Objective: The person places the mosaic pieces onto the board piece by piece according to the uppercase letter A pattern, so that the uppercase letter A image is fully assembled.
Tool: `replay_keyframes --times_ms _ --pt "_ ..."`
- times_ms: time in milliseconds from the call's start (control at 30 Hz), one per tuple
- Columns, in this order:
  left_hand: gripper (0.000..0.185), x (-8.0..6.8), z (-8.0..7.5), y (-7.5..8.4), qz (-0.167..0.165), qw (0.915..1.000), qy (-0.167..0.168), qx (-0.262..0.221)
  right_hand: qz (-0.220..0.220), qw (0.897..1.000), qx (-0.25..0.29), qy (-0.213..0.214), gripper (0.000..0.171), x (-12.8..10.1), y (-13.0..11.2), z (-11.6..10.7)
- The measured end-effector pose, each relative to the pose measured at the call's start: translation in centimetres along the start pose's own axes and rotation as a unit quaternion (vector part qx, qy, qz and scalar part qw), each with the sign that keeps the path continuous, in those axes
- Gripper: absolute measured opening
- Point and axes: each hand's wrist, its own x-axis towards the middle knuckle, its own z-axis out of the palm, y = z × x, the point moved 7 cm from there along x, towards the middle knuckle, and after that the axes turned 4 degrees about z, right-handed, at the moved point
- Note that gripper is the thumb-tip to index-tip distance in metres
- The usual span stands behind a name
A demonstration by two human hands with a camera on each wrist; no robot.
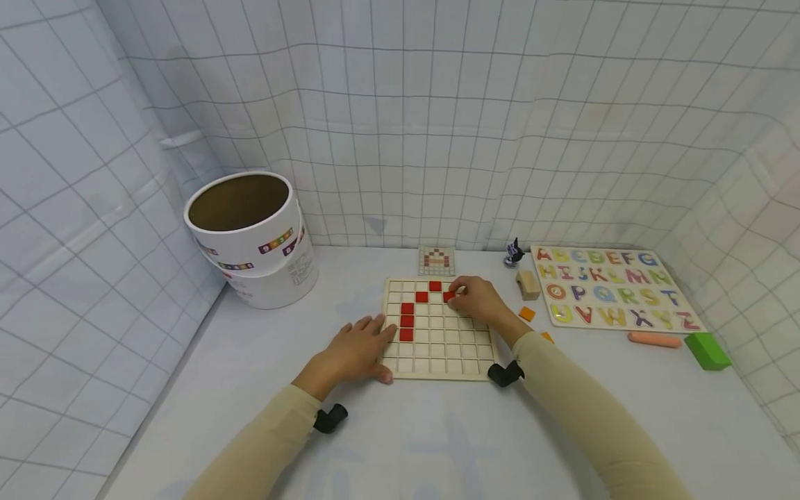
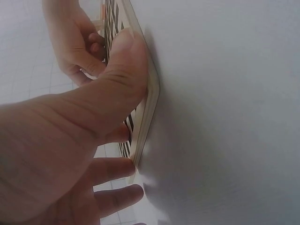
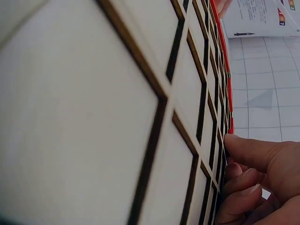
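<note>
Right hand [image 1: 476, 300] pinching red tile [image 1: 448, 296]; left hand [image 1: 356, 349] flat on grid board [image 1: 437, 361]; alphabet puzzle [image 1: 612, 288] A–Z

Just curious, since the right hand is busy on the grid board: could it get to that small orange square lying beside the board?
Probably yes. The orange square lies on the bare table just right of the right hand, with nothing between them.

Back left: two white paper tubs [image 1: 250, 236], one nested in the other, tilted, open mouth up.
Back centre: small pattern card [image 1: 436, 260] flat on the table.
Right: alphabet puzzle board [image 1: 612, 290], coloured letters A to Z.
Beside it: dark figurine [image 1: 514, 253], plain wooden block [image 1: 528, 285], orange square tile [image 1: 527, 314].
Front right: orange stick [image 1: 654, 339], green block [image 1: 707, 350] just beside it.
Surround: white gridded cloth [image 1: 437, 125].
</note>
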Motion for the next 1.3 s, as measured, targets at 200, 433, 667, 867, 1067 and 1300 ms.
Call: replay_keyframes --times_ms 200,433,667,867,1067,1300 --pt "0.096 -0.2 -0.1 -0.2 -0.006 1.0000 0.000 0.002 0.006 1.000 0.013 0.001 0.035 -0.3 0.2 -0.6" --pt "0.096 0.0 0.1 0.2 -0.004 1.0000 -0.003 0.002 -0.001 0.992 0.126 0.022 0.039 -3.8 2.1 -5.2" --pt "0.096 0.1 0.2 0.0 -0.006 0.9999 0.002 0.008 0.022 0.989 0.147 0.019 0.046 -9.2 6.3 -9.5" --pt "0.096 0.2 0.2 -0.1 -0.003 1.0000 0.007 0.007 0.055 0.990 0.126 0.007 0.049 -13.0 10.4 -10.4" --pt "0.096 0.1 0.1 0.0 -0.001 1.0000 0.005 0.008 0.086 0.989 0.119 -0.026 0.052 -15.0 13.3 -9.1" --pt "0.096 0.0 0.0 0.1 0.004 1.0000 0.006 0.006 0.077 0.992 0.093 -0.026 0.051 -15.6 14.0 -8.1"
